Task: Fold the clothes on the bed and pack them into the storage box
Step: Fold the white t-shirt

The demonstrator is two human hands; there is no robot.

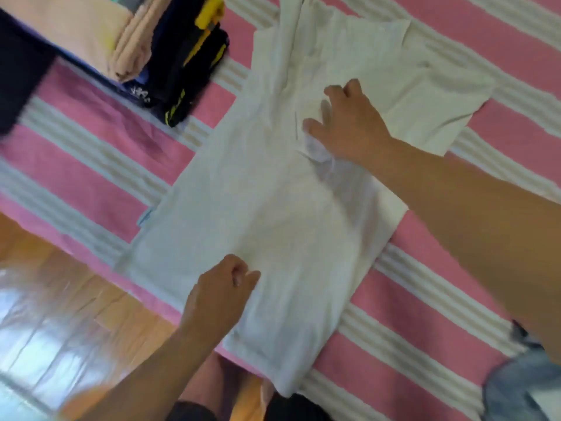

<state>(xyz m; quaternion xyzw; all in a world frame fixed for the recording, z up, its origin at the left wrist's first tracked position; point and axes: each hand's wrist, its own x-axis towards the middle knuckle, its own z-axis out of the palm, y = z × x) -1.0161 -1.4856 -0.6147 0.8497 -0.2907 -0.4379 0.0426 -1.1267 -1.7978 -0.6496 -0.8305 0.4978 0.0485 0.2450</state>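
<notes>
Two hands: both on one white garment, arms reaching in from the lower and right edges of the view.
White garment (pixel 264 226): lies spread lengthwise on the bed, partly folded, one sleeve (pixel 425 98) sticking out to the right at the far end; its near end reaches the bed's edge.
Left hand (pixel 220 294): rests on the garment's near end, fingers curled in; whether its grip has cloth pinched or closes on nothing I cannot tell (the frame is blurred).
Right hand (pixel 346 123): pressed on the garment's upper middle, fingers spread apart and bent at the tips, a small bunch of cloth gathered just under the palm.
Bed (pixel 100 138): covered with a pink sheet with white stripes.
Folded stack (pixel 170 53): folded clothes at the far left on the bed, well apart from the white garment, a peach piece (pixel 100 34) beside dark ones with yellow marks.
Denim cloth (pixel 522 387): a bit of blue jean fabric at the lower right corner on the bed.
Floor (pixel 60 299): wooden boards with a bright glare, lower left.
Storage box: not seen in this view.
</notes>
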